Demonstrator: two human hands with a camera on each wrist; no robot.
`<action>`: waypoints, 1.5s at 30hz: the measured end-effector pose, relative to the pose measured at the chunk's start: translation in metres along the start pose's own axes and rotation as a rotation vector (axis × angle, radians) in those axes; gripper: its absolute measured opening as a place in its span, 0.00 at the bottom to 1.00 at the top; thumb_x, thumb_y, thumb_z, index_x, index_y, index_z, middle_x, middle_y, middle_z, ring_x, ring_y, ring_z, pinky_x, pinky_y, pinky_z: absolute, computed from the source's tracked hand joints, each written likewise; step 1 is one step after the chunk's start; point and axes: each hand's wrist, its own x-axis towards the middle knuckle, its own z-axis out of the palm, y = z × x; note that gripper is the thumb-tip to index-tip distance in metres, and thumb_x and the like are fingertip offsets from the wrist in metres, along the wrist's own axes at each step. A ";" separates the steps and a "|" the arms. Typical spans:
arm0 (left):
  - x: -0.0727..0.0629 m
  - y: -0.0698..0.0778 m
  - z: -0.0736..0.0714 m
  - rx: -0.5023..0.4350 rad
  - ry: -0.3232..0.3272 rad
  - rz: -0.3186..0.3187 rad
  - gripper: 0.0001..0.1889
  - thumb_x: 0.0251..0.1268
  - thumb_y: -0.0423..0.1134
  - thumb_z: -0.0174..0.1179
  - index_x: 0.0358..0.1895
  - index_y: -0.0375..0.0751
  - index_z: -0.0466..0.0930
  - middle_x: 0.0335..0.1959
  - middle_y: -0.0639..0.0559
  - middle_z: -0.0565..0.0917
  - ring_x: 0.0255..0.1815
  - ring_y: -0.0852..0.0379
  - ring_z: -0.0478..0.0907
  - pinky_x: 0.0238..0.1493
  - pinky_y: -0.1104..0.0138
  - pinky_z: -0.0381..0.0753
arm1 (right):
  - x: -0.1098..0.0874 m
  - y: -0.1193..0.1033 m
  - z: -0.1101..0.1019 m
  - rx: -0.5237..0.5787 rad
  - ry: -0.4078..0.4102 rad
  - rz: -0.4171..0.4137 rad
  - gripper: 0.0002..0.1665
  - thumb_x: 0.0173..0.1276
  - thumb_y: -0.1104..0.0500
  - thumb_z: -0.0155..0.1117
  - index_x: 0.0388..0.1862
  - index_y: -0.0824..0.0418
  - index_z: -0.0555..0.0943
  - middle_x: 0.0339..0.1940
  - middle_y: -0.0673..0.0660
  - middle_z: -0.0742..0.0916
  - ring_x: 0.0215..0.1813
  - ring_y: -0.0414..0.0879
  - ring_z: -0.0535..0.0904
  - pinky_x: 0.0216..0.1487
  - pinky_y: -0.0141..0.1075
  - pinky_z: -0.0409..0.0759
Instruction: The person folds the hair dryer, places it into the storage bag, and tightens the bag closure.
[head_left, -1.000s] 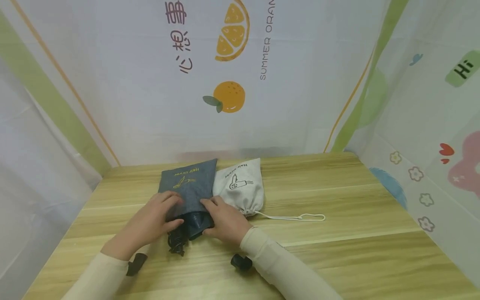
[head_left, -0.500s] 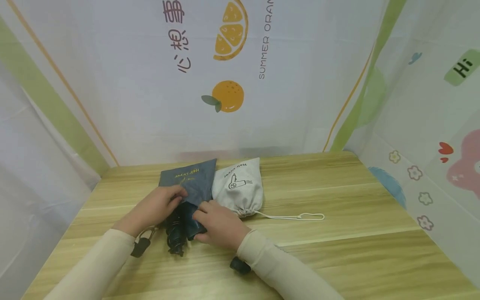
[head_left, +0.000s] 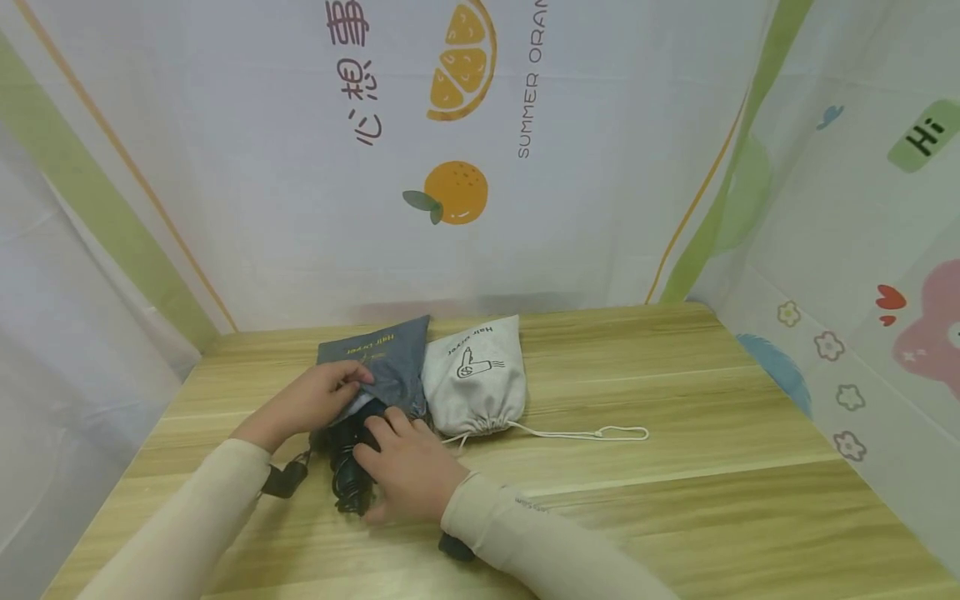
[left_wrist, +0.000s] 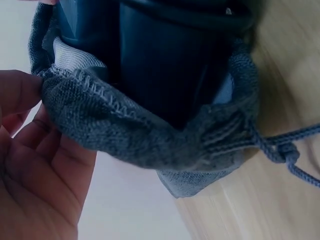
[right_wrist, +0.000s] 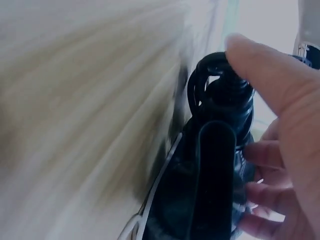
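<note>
A grey-blue drawstring bag printed "Hair Dryer" lies on the table with its mouth facing me. My left hand pinches the hem of that mouth between thumb and finger, and the left wrist view shows the stitched rim pulled up. Inside the opening sits a dark hair dryer, its body partly hidden by the cloth. The coiled black cord sticks out in front of the bag. My right hand holds the dryer and its cord from the right side, thumb over the coil and fingers along the flank.
A white drawstring bag with a hair dryer print lies just right of the grey-blue one. Its white string trails right across the wooden table. A printed white cloth hangs behind the table.
My left hand has moved from beside the bag's mouth to its hem, lifting it. My right hand has shifted left and nearer, from the bag's right edge onto the dryer and cord.
</note>
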 end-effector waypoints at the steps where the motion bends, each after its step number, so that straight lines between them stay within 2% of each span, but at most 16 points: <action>1: 0.000 0.000 0.000 -0.006 -0.001 -0.006 0.12 0.76 0.31 0.48 0.52 0.37 0.80 0.49 0.42 0.83 0.36 0.55 0.74 0.41 0.56 0.74 | 0.001 -0.002 0.000 -0.008 -0.005 0.009 0.46 0.50 0.19 0.62 0.59 0.46 0.78 0.64 0.54 0.74 0.63 0.50 0.68 0.52 0.40 0.76; 6: 0.001 -0.002 0.002 -0.013 0.012 -0.021 0.11 0.76 0.32 0.49 0.51 0.38 0.80 0.50 0.42 0.83 0.44 0.50 0.79 0.45 0.52 0.77 | 0.003 -0.005 -0.001 -0.022 -0.023 0.055 0.44 0.53 0.19 0.59 0.57 0.47 0.79 0.64 0.55 0.74 0.63 0.51 0.68 0.50 0.40 0.77; 12: -0.001 -0.002 0.004 -0.030 0.008 -0.023 0.10 0.76 0.32 0.50 0.51 0.38 0.80 0.50 0.42 0.83 0.44 0.51 0.79 0.43 0.54 0.77 | 0.004 -0.005 -0.003 0.060 -0.058 0.120 0.38 0.57 0.22 0.58 0.53 0.46 0.82 0.66 0.56 0.74 0.65 0.52 0.67 0.51 0.42 0.78; 16: -0.002 -0.001 0.004 -0.046 0.007 -0.024 0.10 0.76 0.32 0.51 0.51 0.38 0.80 0.50 0.42 0.82 0.45 0.50 0.79 0.44 0.54 0.77 | 0.006 -0.004 -0.001 0.079 -0.024 0.150 0.38 0.58 0.22 0.59 0.53 0.47 0.83 0.64 0.57 0.76 0.65 0.52 0.69 0.49 0.42 0.80; 22: -0.004 0.002 0.004 -0.044 0.013 -0.009 0.10 0.75 0.32 0.51 0.51 0.38 0.80 0.49 0.42 0.83 0.46 0.48 0.80 0.47 0.51 0.78 | 0.008 -0.004 0.005 0.066 0.051 0.196 0.38 0.59 0.23 0.58 0.49 0.51 0.83 0.59 0.57 0.78 0.60 0.51 0.72 0.42 0.40 0.82; 27: -0.004 0.003 0.003 -0.043 0.007 -0.001 0.10 0.75 0.32 0.51 0.52 0.37 0.80 0.46 0.44 0.83 0.44 0.49 0.80 0.46 0.52 0.78 | 0.011 -0.003 0.006 0.070 0.071 0.225 0.36 0.59 0.24 0.60 0.46 0.53 0.82 0.53 0.56 0.77 0.55 0.50 0.71 0.40 0.37 0.81; 30: -0.005 0.002 0.004 -0.039 0.009 0.003 0.10 0.75 0.32 0.51 0.52 0.37 0.80 0.45 0.46 0.83 0.43 0.51 0.80 0.45 0.53 0.78 | 0.013 0.000 0.009 0.082 0.082 0.253 0.39 0.57 0.24 0.63 0.49 0.54 0.80 0.48 0.55 0.75 0.50 0.48 0.69 0.43 0.34 0.78; 33: -0.006 0.002 0.004 -0.041 0.005 0.001 0.11 0.75 0.32 0.51 0.53 0.36 0.79 0.44 0.47 0.83 0.42 0.52 0.80 0.44 0.53 0.78 | 0.013 0.003 0.011 0.102 0.092 0.289 0.46 0.52 0.23 0.66 0.55 0.56 0.77 0.47 0.54 0.73 0.48 0.47 0.67 0.48 0.34 0.74; 37: -0.009 0.003 0.004 -0.039 0.008 0.002 0.11 0.75 0.33 0.51 0.53 0.36 0.79 0.44 0.47 0.83 0.42 0.51 0.80 0.45 0.52 0.78 | 0.012 0.007 0.011 0.127 0.080 0.359 0.58 0.46 0.21 0.68 0.66 0.58 0.71 0.56 0.58 0.72 0.55 0.51 0.68 0.50 0.38 0.77; 41: -0.016 0.002 0.003 -0.002 0.023 0.000 0.12 0.74 0.36 0.54 0.53 0.35 0.79 0.43 0.49 0.83 0.42 0.52 0.81 0.45 0.52 0.80 | 0.010 0.016 0.007 0.217 -0.001 0.428 0.65 0.48 0.23 0.69 0.75 0.60 0.62 0.67 0.62 0.70 0.60 0.55 0.74 0.47 0.40 0.81; 45: -0.030 0.002 0.001 0.060 0.024 -0.015 0.16 0.71 0.41 0.59 0.53 0.34 0.79 0.46 0.47 0.83 0.42 0.51 0.81 0.44 0.52 0.80 | 0.011 0.027 0.003 0.382 -0.097 0.448 0.61 0.54 0.30 0.72 0.77 0.59 0.59 0.69 0.60 0.71 0.51 0.51 0.81 0.42 0.38 0.82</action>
